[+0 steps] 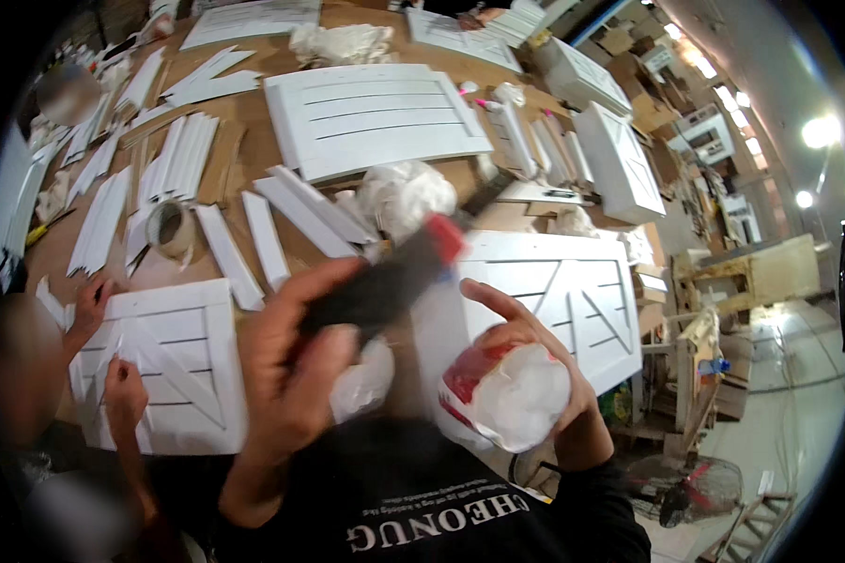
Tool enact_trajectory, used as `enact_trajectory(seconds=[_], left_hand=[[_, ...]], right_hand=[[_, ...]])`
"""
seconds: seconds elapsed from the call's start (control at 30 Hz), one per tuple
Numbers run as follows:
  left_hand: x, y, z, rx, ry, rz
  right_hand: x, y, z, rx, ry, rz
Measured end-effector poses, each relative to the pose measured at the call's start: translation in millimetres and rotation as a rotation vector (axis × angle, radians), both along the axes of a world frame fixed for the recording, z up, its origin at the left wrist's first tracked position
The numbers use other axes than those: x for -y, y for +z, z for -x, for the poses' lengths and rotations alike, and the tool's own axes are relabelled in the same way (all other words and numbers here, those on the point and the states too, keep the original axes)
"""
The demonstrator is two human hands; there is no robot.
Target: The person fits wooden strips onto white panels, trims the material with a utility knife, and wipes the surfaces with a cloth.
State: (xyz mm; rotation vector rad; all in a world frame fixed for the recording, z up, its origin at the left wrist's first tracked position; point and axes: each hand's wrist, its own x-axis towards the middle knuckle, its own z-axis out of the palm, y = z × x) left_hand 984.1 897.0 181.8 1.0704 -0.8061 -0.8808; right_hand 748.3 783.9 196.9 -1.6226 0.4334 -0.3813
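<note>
Two hands fill the lower middle of my view. My left hand (286,371) is clamped around a dark, long-handled tool (394,272) with a red end, which slants up toward the centre of the frame and is blurred; I cannot tell what kind of tool it is. My right hand (526,361), lower centre right, is curled around a red-and-white container (502,394) covered in crumpled clear plastic, fingers spread over its top. The two hands are apart, with the tool's handle passing between them. Behind them on the brown surface (253,127) lies a white slatted panel (563,291) with diagonal braces, just right of centre. A larger white panel (376,117) with horizontal grooves sits in the upper middle, and a wad of crumpled plastic (406,195) lies just below it. Loose white strips (183,155) are spread across the upper left, with a roll of tape (171,230) near them. At the lower left, another person's hands (122,389) rest on a third white braced panel (174,361).
</note>
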Motion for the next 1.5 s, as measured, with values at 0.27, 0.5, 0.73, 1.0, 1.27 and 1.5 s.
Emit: enact_trajectory(seconds=[0.27, 0.5, 0.73, 1.0, 1.27, 1.5], left_hand=[[2.1, -28.6, 12.9, 0.099, -0.154, 0.011], [-23.3, -25.2, -10.2, -0.056, -0.245, -0.063], [-40.5, -35.0, -24.0, 0.137, -0.063, -0.130], [-55.8, 25.9, -23.9, 1.130, 0.086, 0.024], [-41.3, 68.1, -1.4, 1.521, -0.197, 0.030], [-35.4, 75.8, 6.6, 1.649, -0.182, 0.067]], right_hand=[[-7.2, 2.0, -4.1, 0.020, -0.104, 0.205], [-12.7, -1.7, 4.7, -0.111, -0.297, 0.383], [-4.2, 1.4, -4.3, -0.186, -0.162, 0.575], [2.7, 20.2, -19.3, -0.400, -0.025, 0.809], [-10.6, 18.8, -17.8, -0.375, -0.039, 0.838], [-13.0, 19.3, -18.3, -0.389, -0.037, 0.831]])
